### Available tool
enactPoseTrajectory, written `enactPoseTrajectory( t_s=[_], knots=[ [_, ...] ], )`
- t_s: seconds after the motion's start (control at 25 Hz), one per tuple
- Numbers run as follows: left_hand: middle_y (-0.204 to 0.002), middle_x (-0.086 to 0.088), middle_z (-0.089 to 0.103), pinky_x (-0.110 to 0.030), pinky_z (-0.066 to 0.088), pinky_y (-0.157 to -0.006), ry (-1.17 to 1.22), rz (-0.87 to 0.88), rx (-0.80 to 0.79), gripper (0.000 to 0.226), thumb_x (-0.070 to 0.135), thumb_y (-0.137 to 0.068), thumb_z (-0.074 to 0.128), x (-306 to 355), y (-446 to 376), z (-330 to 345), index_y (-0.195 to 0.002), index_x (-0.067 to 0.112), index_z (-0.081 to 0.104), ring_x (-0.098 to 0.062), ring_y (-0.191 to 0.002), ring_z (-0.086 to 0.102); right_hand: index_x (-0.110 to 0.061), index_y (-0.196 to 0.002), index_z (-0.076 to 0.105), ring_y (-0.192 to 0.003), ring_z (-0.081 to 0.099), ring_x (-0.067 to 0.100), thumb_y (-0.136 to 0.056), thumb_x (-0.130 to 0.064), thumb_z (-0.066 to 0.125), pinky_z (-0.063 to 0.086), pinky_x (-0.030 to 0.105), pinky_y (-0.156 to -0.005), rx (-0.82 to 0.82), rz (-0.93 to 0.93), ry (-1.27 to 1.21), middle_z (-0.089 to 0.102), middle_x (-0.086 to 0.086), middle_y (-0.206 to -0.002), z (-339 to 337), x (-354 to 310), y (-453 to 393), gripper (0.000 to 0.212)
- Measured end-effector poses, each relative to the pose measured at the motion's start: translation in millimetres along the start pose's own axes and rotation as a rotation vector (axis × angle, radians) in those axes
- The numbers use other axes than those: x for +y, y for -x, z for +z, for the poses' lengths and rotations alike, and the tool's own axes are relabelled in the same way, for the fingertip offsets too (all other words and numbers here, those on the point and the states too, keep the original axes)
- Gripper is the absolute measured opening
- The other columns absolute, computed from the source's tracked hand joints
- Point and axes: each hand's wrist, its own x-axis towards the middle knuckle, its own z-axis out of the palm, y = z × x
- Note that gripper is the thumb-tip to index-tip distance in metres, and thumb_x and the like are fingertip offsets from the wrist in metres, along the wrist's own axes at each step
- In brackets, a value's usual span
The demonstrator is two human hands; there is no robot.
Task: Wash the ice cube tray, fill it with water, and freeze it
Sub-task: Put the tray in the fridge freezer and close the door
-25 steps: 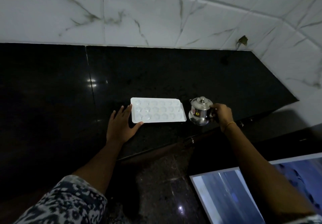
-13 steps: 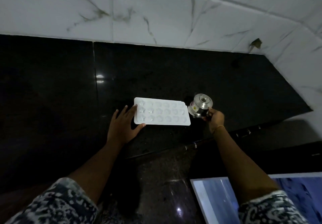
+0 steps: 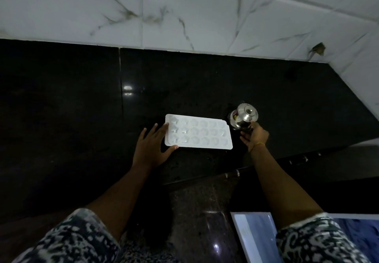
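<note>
Nearest to the camera are two patterned sleeves (image 3: 67, 240) and, at the lower right, a pale blue-white panel (image 3: 254, 236). Further out, the left hand (image 3: 150, 148) lies flat with straight fingers on the black counter (image 3: 71, 119), and it touches the left edge of the white ice cube tray (image 3: 198, 134). Just beside the tray's right end, the right hand (image 3: 256, 136) holds a small steel pot with a lid (image 3: 243, 117), which is tilted. Behind is a marble-tiled wall (image 3: 184, 10).

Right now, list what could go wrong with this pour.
1. The steel pot is tilted toward the ice cube tray but sits past its right edge, so water may hit the black counter.
2. The left hand only steadies the tray's left end; it could slide.
</note>
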Motion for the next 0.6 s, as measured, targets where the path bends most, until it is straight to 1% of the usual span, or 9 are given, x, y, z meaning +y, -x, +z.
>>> enactPoseTrajectory(
  t_s=[0.08, 0.16, 0.24, 0.28, 0.36, 0.4, 0.48, 0.56, 0.6],
  knots=[
    [-0.149, 0.003, 0.042, -0.044, 0.021, -0.118, -0.003, 0.007, 0.01, 0.084, 0.07, -0.078, 0.033, 1, 1, 0, -0.146, 0.021, 0.034, -0.018, -0.143, 0.032, -0.004, -0.105, 0.056, -0.078, 0.057, 0.024, -0.082, -0.03, 0.059, 0.047, 0.035, -0.067, 0.157, -0.056, 0.093, 0.059, 0.008, -0.09, 0, 15, 3, 0.034],
    [-0.149, 0.001, 0.042, -0.043, 0.02, -0.118, 0.008, 0.018, 0.015, 0.083, 0.069, -0.08, 0.032, 3, 1, 0, -0.147, 0.019, 0.033, -0.018, -0.142, 0.032, 0.002, -0.107, 0.059, -0.093, 0.058, 0.029, -0.083, -0.028, 0.058, 0.043, 0.036, -0.076, 0.215, -0.143, 0.371, 0.058, 0.012, -0.098, 0, 35, 8, 0.039],
    [-0.144, -0.004, 0.048, -0.042, 0.025, -0.116, 0.054, 0.0, 0.035, 0.078, 0.064, -0.083, 0.034, 0, 2, -2, -0.144, 0.016, 0.039, -0.021, -0.138, 0.039, 0.005, -0.108, 0.063, -0.104, 0.059, 0.035, -0.085, -0.02, 0.056, 0.042, 0.034, -0.078, 0.104, -0.209, 0.567, 0.064, 0.02, -0.107, 3, 53, 15, 0.034],
    [-0.137, -0.007, 0.055, -0.041, 0.032, -0.112, 0.093, -0.022, 0.062, 0.073, 0.061, -0.084, 0.036, -1, 2, -3, -0.139, 0.014, 0.046, -0.024, -0.132, 0.047, 0.004, -0.112, 0.063, -0.108, 0.058, 0.037, -0.086, -0.015, 0.056, 0.043, 0.035, -0.084, 0.057, -0.219, 0.615, 0.063, 0.023, -0.114, 3, 58, 22, 0.033],
    [-0.117, -0.011, 0.067, -0.04, 0.044, -0.098, 0.212, -0.129, 0.157, 0.062, 0.054, -0.084, 0.042, 4, 1, -8, -0.127, 0.012, 0.059, -0.029, -0.114, 0.06, 0.001, -0.117, 0.063, -0.113, 0.055, 0.037, -0.088, -0.01, 0.054, 0.043, 0.035, -0.092, 0.003, -0.244, 0.674, 0.062, 0.022, -0.121, 4, 63, 28, 0.032],
    [-0.111, -0.011, 0.069, -0.038, 0.046, -0.093, 0.31, -0.223, 0.163, 0.054, 0.049, -0.086, 0.048, 10, -2, -13, -0.124, 0.012, 0.061, -0.031, -0.108, 0.062, 0.0, -0.116, 0.064, -0.112, 0.056, 0.037, -0.088, -0.01, 0.055, 0.043, 0.036, -0.093, -0.012, -0.267, 0.69, 0.063, 0.021, -0.119, 5, 67, 28, 0.031],
    [-0.115, -0.013, 0.067, -0.036, 0.044, -0.097, 0.521, -0.429, 0.073, 0.046, 0.035, -0.089, 0.059, 20, -18, -20, -0.127, 0.01, 0.059, -0.031, -0.111, 0.06, -0.004, -0.109, 0.069, -0.104, 0.061, 0.037, -0.085, -0.011, 0.057, 0.049, 0.04, -0.092, -0.013, -0.265, 0.674, 0.067, 0.019, -0.113, 8, 72, 27, 0.028],
    [-0.12, -0.017, 0.065, -0.039, 0.048, -0.097, 0.65, -0.517, -0.097, 0.043, 0.026, -0.088, 0.063, 24, -36, -20, -0.125, 0.006, 0.06, -0.034, -0.111, 0.061, -0.005, -0.104, 0.07, -0.091, 0.065, 0.035, -0.083, -0.009, 0.058, 0.055, 0.043, -0.083, 0.013, -0.179, 0.553, 0.07, 0.019, -0.104, 9, 79, 18, 0.025],
    [-0.114, -0.019, 0.067, -0.043, 0.054, -0.087, 0.685, -0.529, -0.167, 0.038, 0.023, -0.087, 0.064, 25, -42, -20, -0.12, 0.005, 0.063, -0.036, -0.103, 0.065, -0.003, -0.103, 0.07, -0.084, 0.063, 0.032, -0.084, -0.006, 0.057, 0.056, 0.04, -0.076, 0.029, -0.142, 0.486, 0.069, 0.018, -0.097, 11, 79, 20, 0.023]
  ],
)
